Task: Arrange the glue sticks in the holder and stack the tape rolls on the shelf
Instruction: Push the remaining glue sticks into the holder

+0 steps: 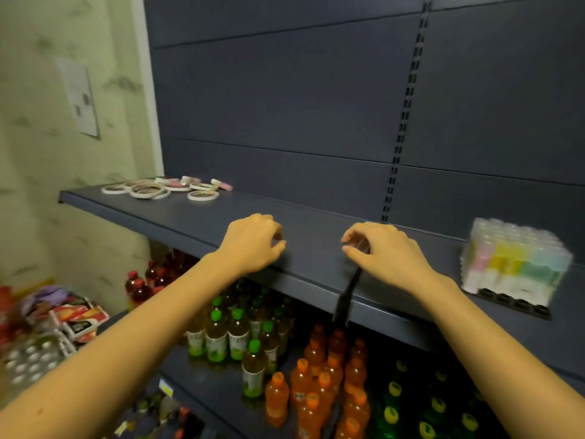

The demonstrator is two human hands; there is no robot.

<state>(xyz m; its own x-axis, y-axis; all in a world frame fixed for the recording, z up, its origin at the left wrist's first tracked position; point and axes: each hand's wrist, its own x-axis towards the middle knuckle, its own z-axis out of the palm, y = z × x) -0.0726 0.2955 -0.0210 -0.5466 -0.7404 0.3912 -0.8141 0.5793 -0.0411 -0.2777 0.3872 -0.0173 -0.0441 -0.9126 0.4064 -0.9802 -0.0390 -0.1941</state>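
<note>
Several white and pink tape rolls [164, 187] lie loose and flat at the far left end of the dark shelf [196, 217]. At the right stands a black holder [519, 307] packed with pastel glue sticks [514, 261] under clear caps. My left hand [253, 242] rests on the shelf's middle with its fingers curled under; what they enclose is hidden. My right hand [384, 253] rests a little to the right, and its thumb and fingers pinch a small clear object [358, 245], too blurred to name.
A dark bracket [346, 299] hangs over the shelf's front edge below my right hand. The lower shelf holds green-capped bottles [228, 334], orange bottles [316, 375] and red bottles [142, 283]. Boxes and packets [63, 321] are piled at the lower left.
</note>
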